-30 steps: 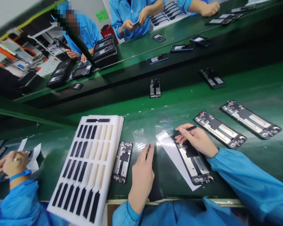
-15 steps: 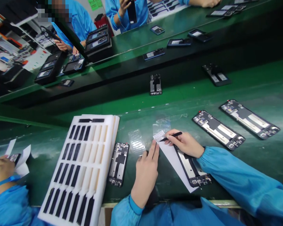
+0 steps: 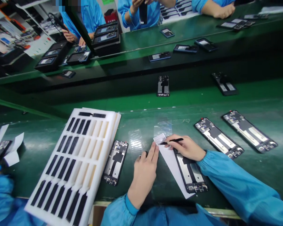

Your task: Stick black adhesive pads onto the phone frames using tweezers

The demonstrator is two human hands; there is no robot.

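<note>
A small sheet of dots [image 3: 159, 138] lies at the top end of a white paper strip [image 3: 175, 172]. My right hand [image 3: 187, 147] pinches black tweezers [image 3: 177, 140], their tip at the sheet's right edge. Fingertips of my left hand [image 3: 145, 172] press on the sheet's lower edge; its index and middle fingers are stretched out, the others curled. An opened phone [image 3: 191, 174] lies partly beneath my right hand, beside the strip. Clear plastic film [image 3: 135, 141] is left of the sheet, and another opened phone [image 3: 115, 162] rests left of my left hand.
A white foam tray [image 3: 85, 169] with black strips stands at the left. Two opened phones [image 3: 218, 137] [image 3: 249, 131] lie at the right. More phones [image 3: 163, 86] are beyond, on a lower green surface. Other people [image 3: 139, 14] work across the bench; a co-worker's sleeve [image 3: 1, 191] shows at far left.
The view has shifted slightly. The tweezers lie flatter, their tip a little lower at the sheet's edge. The co-worker's hand at far left has moved mostly out of view.
</note>
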